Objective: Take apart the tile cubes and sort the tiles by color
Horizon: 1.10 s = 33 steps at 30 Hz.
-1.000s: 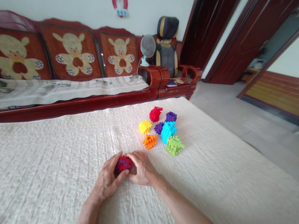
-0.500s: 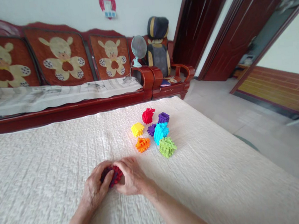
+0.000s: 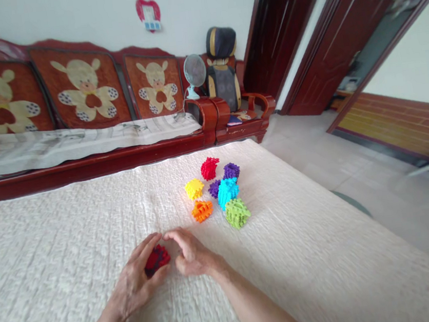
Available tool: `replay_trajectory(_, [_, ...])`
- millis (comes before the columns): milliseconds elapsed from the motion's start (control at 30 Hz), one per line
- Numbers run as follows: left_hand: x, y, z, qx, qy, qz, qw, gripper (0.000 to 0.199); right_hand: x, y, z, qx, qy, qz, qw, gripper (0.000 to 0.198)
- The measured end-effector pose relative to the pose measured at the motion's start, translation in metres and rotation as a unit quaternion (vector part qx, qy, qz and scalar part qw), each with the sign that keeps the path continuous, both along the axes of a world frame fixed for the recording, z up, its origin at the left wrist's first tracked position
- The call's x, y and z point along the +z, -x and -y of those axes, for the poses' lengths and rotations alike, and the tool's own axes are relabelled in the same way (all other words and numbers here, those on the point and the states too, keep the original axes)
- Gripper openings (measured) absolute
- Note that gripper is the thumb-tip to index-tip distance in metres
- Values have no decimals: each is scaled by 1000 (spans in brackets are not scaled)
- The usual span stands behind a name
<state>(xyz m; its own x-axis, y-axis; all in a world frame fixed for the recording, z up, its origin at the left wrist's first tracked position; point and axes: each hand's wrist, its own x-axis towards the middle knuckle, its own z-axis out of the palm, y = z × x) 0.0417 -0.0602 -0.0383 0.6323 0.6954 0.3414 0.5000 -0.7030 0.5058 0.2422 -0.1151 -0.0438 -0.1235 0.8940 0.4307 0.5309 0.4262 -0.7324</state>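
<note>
Between the hands: one red-and-purple piece point(image 3: 157, 259), knobbly, resting as it seems on the cream cover point(image 3: 307, 264), nearer the left.
Left hand point(image 3: 133, 281): grasping that piece, fingers curved over its far side, thumb along its near side; apparently a cradle grip, to stop it sliding on the soft cover.
Right hand point(image 3: 193, 258): index finger stretched towards the left hand, thumb apart from it, nothing seen gripped; whether the index touches the left hand cannot be told. Kept close, probably, to work on the piece while the left steadies it.
Orange block point(image 3: 202, 211): just beyond the right hand.
Yellow block point(image 3: 194, 189): behind the orange, farther from the hands.
Red block point(image 3: 209, 168): beyond the yellow, rightward.
Purple blocks point(image 3: 231, 171): two, beyond the right hand, near the light-blue block point(image 3: 228, 193).
Green block point(image 3: 237, 213): ahead and rightward of the right hand, against or just beside the light-blue.
Grouping: loosely clustered on the right hand's side, perhaps for reach without crowding the work.
Past the cover: a wooden sofa point(image 3: 152, 155), facing the hands.
</note>
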Motion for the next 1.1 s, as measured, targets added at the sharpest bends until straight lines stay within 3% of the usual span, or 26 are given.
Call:
replay_trajectory(133, [-9,-8,4,4,-76,-38,996,54,-10,0,-8,-118,3,-52,992,44])
replay_trajectory(300, [-16,-14,17,36,-111,-55,992,43,-11,0,-11,-93,-10,-32,995,35])
replay_trajectory(467, [-6,-27,33,105,-112,-105,983,37,-5,7,-10,-119,-34,-39,992,30])
replay_trajectory(633, [10,-23,45,171,-63,-189,965,34,16,-13,34,-180,-151,-30,972,34])
replay_trajectory(733, [10,4,52,231,-42,-202,951,38,26,-59,70,-313,-204,-40,927,35])
replay_trajectory(833, [6,36,56,302,-31,-200,932,46,26,-106,85,-413,-110,-39,903,63])
replay_trajectory(900, [4,50,59,338,-32,-189,921,47,22,-127,81,-414,-5,-42,910,83])
replay_trajectory(967, [3,53,61,349,-41,-159,923,44,17,-136,71,-398,58,-35,915,94])
replay_trajectory(1100, [10,21,65,335,-20,-69,940,42,7,-137,54,-389,61,-20,919,94])
